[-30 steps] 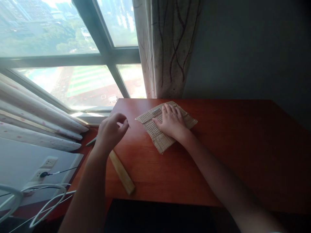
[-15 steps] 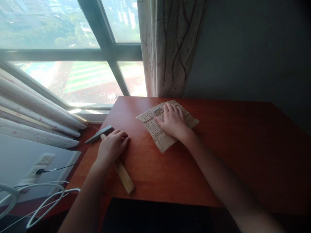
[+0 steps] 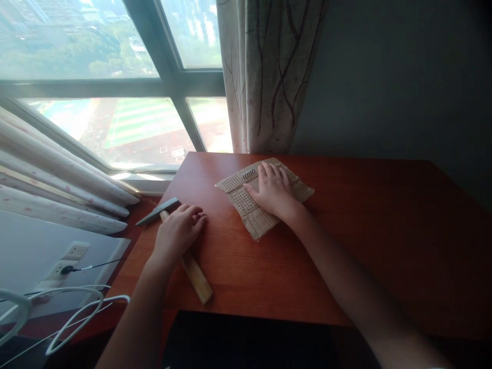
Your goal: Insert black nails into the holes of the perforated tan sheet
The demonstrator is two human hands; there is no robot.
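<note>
My left hand (image 3: 175, 236) lies over the wooden handle of a hammer (image 3: 197, 279) near the table's left edge, fingers curled down around it. The hammer's dark metal head (image 3: 157, 211) sticks out past my fingers towards the window. My right hand (image 3: 273, 192) rests flat, fingers stretched out, on a worn piece of cardboard (image 3: 254, 225) punched with rows of small holes. The cardboard lies on the red-brown wooden table (image 3: 384, 230) near its far edge.
A patterned curtain (image 3: 269, 77) hangs behind the table beside a large window (image 3: 115, 123). To the left are pale rolled curtains (image 3: 57, 200), a wall socket (image 3: 73, 252) with a plug, and white cables (image 3: 77, 307). A dark wall stands to the right.
My left hand came down from the air onto the hammer handle and has settled there. My right hand has stayed flat on the cardboard.
</note>
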